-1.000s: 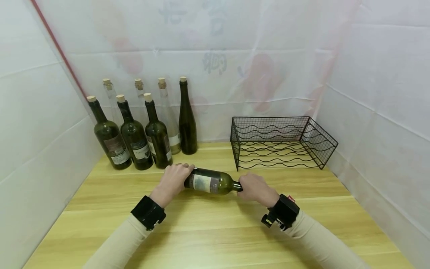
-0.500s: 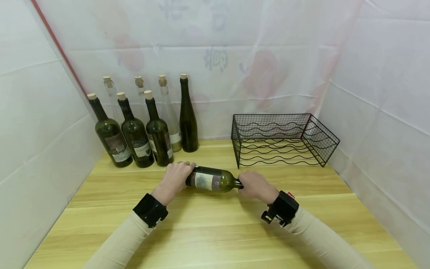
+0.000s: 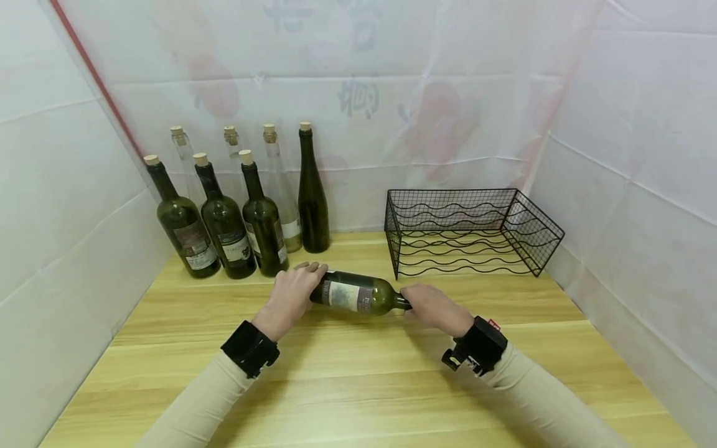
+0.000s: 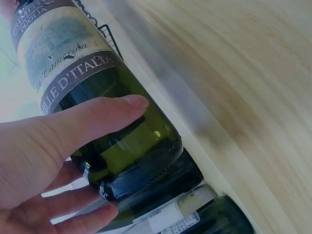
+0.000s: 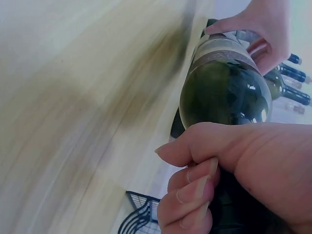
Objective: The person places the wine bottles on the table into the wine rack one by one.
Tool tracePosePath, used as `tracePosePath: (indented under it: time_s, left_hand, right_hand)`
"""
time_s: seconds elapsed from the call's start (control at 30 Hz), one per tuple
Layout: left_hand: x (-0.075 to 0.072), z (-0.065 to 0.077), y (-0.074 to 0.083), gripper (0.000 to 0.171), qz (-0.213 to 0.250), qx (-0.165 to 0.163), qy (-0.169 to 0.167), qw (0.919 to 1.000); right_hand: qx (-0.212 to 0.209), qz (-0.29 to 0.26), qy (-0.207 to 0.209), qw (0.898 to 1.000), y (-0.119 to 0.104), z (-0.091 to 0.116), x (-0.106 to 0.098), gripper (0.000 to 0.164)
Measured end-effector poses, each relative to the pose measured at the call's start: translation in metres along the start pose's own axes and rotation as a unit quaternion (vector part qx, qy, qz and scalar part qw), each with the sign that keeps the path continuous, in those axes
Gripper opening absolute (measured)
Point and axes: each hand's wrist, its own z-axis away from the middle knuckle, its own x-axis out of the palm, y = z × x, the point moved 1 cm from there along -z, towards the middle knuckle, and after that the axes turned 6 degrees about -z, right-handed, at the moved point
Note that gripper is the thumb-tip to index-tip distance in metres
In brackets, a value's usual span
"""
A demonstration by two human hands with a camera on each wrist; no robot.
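Note:
A green glass wine bottle [image 3: 358, 292] with a cream and purple label lies sideways between my two hands, close over the wooden table [image 3: 347, 386]. Its base end is in my left hand [image 3: 294, 292]; in the left wrist view the thumb [image 4: 112, 109] crosses the glass below the label and the fingers reach round the other side. My right hand [image 3: 434, 308] grips the neck at the right end, its fingers [image 5: 187, 200] curled round it in the right wrist view. The mouth of the bottle is hidden by that hand.
A black wire rack [image 3: 465, 270] with wavy bars stands at the back right. At the back left, several corked bottles stand upright, among them a dark green bottle [image 3: 313, 211] and a labelled green bottle [image 3: 226, 233]. White sheeting [image 3: 358, 143] closes off the back and sides.
The bottle has shifted slightly to the right and away from me, with the right hand moving along at the neck. Both hands keep their hold; the rack and standing bottles stay put.

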Motion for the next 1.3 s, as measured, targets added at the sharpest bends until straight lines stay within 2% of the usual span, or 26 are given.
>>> tracePosePath:
  time_s: [0.17, 0.33, 0.5, 0.63, 0.77, 0.97, 1.3]
  left_hand:
    - [-0.003, -0.003, 0.001, 0.078, 0.020, 0.005, -0.005, 0.9998]
    - [-0.004, -0.003, -0.002, 0.072, 0.054, -0.010, -0.014, 0.9984]
    - [-0.003, 0.000, -0.008, 0.068, 0.064, -0.020, -0.026, 0.9974]
    - [-0.002, 0.001, -0.012, 0.060, 0.062, -0.013, -0.013, 0.9979]
    - [-0.006, 0.003, -0.016, 0.061, 0.079, -0.009, -0.008, 0.9968]
    - [-0.014, 0.006, -0.020, 0.064, 0.119, -0.016, -0.039, 0.9920]
    - [-0.011, 0.012, -0.026, 0.065, 0.127, -0.014, -0.068, 0.9895]
  right_hand:
    - [0.009, 0.002, 0.003, 1.000, 0.007, 0.002, -0.002, 0.018]
    - [0.017, 0.005, 0.009, 1.000, 0.015, 0.008, -0.004, 0.017]
    - [0.015, 0.004, 0.011, 1.000, 0.024, 0.016, -0.006, 0.017]
    - [0.008, -0.001, 0.017, 1.000, 0.029, 0.023, -0.010, 0.019]
    - [0.005, 0.004, 0.024, 1.000, 0.033, 0.030, -0.016, 0.019]
    - [0.005, 0.013, 0.029, 0.999, 0.045, 0.042, -0.021, 0.020]
    - [0.008, 0.021, 0.031, 0.999, 0.059, 0.067, -0.031, 0.020]
